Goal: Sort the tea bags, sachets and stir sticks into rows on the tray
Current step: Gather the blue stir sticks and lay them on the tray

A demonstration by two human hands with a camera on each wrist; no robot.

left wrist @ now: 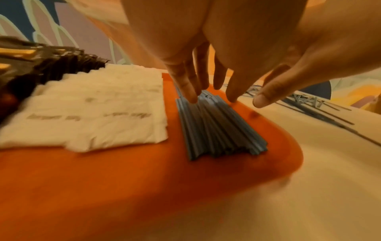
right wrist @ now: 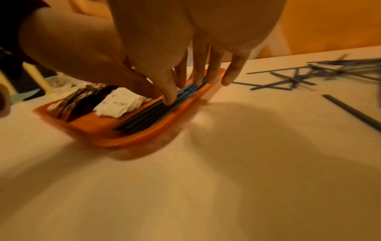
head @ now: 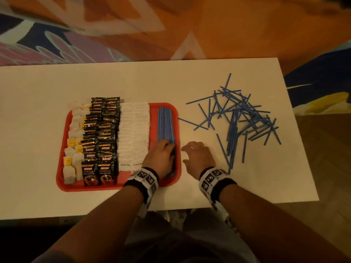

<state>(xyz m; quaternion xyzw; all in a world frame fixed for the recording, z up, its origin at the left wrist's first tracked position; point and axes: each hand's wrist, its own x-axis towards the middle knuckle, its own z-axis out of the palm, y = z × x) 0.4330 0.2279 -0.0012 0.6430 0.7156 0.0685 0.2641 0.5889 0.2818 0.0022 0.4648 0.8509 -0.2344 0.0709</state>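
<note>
Lying loose beside tray: scattered stir sticks, table.

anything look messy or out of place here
Yes. A pile of blue stir sticks lies criss-crossed on the white table, right of the red tray, unlike the neat stick bundle under the left hand. The black sachets overhang the tray's far rim.

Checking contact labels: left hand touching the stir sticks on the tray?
Touching. Left wrist view shows left hand fingertips pressed on the stir sticks in the tray.
</note>
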